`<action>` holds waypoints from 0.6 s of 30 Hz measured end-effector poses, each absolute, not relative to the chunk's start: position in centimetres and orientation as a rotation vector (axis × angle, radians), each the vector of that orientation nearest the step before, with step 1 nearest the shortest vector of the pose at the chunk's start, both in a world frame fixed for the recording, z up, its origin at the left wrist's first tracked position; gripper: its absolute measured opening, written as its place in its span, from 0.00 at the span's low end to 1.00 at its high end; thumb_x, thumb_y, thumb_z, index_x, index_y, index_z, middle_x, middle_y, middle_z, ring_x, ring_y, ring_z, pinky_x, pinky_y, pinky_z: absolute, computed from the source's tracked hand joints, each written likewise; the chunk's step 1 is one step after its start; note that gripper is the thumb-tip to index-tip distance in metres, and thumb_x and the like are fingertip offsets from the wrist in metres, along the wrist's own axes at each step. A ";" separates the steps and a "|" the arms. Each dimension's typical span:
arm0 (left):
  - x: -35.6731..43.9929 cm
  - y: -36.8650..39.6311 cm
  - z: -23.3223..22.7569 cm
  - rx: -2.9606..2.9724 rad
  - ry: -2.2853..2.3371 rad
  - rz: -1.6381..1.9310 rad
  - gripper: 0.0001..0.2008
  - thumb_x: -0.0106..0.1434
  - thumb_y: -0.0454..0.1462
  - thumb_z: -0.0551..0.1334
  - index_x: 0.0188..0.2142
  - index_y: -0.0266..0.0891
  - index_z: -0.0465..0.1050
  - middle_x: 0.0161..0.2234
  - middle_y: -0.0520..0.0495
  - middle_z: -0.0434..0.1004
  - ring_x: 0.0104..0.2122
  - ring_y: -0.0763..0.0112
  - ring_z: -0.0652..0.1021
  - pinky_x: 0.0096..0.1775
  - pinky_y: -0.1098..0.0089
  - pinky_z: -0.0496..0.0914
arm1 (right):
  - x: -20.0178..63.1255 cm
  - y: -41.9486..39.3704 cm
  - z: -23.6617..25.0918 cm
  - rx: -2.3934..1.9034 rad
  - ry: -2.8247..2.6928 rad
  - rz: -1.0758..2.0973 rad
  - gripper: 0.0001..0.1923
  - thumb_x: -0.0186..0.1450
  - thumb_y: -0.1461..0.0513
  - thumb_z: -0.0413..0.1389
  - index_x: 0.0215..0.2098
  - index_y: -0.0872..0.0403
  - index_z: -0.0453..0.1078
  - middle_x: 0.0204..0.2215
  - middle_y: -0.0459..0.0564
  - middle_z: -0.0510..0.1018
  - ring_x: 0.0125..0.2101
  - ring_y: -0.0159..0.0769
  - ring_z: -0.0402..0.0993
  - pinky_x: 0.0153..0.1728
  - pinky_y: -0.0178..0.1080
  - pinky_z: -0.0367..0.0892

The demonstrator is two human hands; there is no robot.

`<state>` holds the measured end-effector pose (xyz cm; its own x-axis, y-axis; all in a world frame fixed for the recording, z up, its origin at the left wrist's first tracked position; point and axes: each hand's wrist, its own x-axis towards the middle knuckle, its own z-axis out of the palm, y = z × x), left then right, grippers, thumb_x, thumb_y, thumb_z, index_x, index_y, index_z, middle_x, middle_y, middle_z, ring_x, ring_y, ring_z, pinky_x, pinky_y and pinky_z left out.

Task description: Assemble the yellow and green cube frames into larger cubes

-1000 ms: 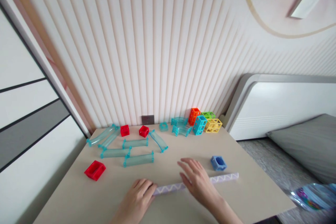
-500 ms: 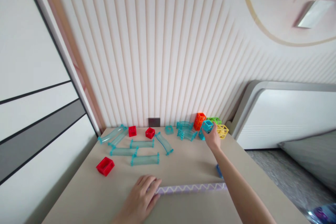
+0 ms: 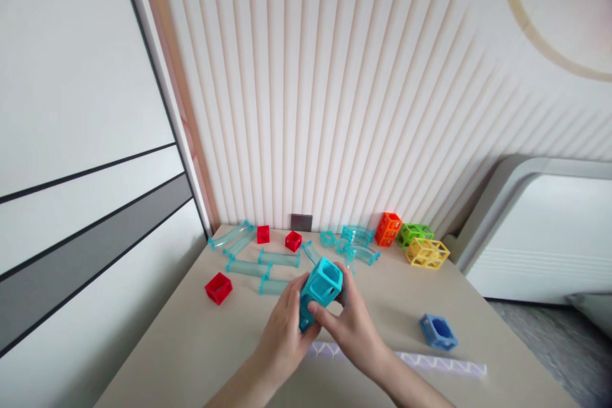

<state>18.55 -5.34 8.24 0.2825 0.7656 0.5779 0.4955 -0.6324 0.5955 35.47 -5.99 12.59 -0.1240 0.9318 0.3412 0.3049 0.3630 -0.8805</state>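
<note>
A turquoise hollow block [image 3: 323, 280], tall with open window-like sides, is held tilted above the front middle of the table. My left hand [image 3: 283, 326] is closed around its left side and lower part. My right hand [image 3: 356, 325] grips it from the right, thumb across the front face; some of its fingers are hidden behind the block. Beneath the hands lies a lilac strip with a white zigzag [image 3: 442, 364], partly covered by them. To the right, a blue hollow block [image 3: 438, 331] rests on the table.
Clear turquoise track pieces [image 3: 248, 268] spread over the left and middle of the table [image 3: 162, 344]. Red blocks [image 3: 218, 288] lie among them. At the back right stand orange [image 3: 388, 229], green [image 3: 415, 234] and yellow blocks [image 3: 427, 253]. A ribbed wall [image 3: 306, 89] borders the back.
My right hand has brought the turquoise block from the back right to the front middle. My left hand has left the lilac strip and now grips the block too. The view has shifted.
</note>
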 end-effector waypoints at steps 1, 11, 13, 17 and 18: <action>18.4 -5.4 8.2 2.228 1.140 1.275 0.34 0.67 0.35 0.61 0.68 0.44 0.49 0.59 0.34 0.71 0.57 0.54 0.76 0.54 0.53 0.76 | 34.9 -6.1 12.3 -1.105 -1.628 0.849 0.30 0.66 0.54 0.61 0.61 0.50 0.56 0.44 0.52 0.79 0.42 0.40 0.79 0.44 0.41 0.76; 9.6 -7.0 7.5 2.362 1.367 1.147 0.22 0.68 0.37 0.59 0.61 0.45 0.64 0.51 0.41 0.78 0.49 0.62 0.80 0.49 0.66 0.77 | 34.9 -3.2 10.9 -1.236 -1.746 0.752 0.26 0.69 0.52 0.55 0.59 0.51 0.54 0.33 0.46 0.78 0.32 0.38 0.77 0.36 0.40 0.73; 6.4 -5.6 8.0 2.319 1.532 1.295 0.14 0.69 0.40 0.58 0.53 0.43 0.70 0.48 0.42 0.79 0.48 0.62 0.80 0.49 0.66 0.77 | 35.2 -1.3 10.9 -1.345 -1.744 0.712 0.27 0.69 0.52 0.54 0.60 0.53 0.53 0.31 0.46 0.77 0.30 0.38 0.76 0.32 0.39 0.72; -0.2 -0.3 8.8 2.200 1.920 1.249 0.14 0.69 0.46 0.55 0.44 0.41 0.72 0.44 0.41 0.79 0.46 0.59 0.80 0.52 0.62 0.73 | 35.0 3.6 11.1 -1.668 -1.837 0.579 0.31 0.70 0.50 0.50 0.65 0.55 0.50 0.35 0.50 0.80 0.35 0.44 0.79 0.35 0.41 0.70; -1.5 1.3 8.8 2.172 2.010 1.127 0.15 0.69 0.46 0.54 0.44 0.40 0.72 0.44 0.41 0.79 0.46 0.58 0.79 0.52 0.62 0.72 | 34.8 4.8 11.2 -1.715 -1.853 0.554 0.32 0.71 0.50 0.49 0.67 0.55 0.48 0.36 0.51 0.81 0.37 0.46 0.80 0.36 0.41 0.69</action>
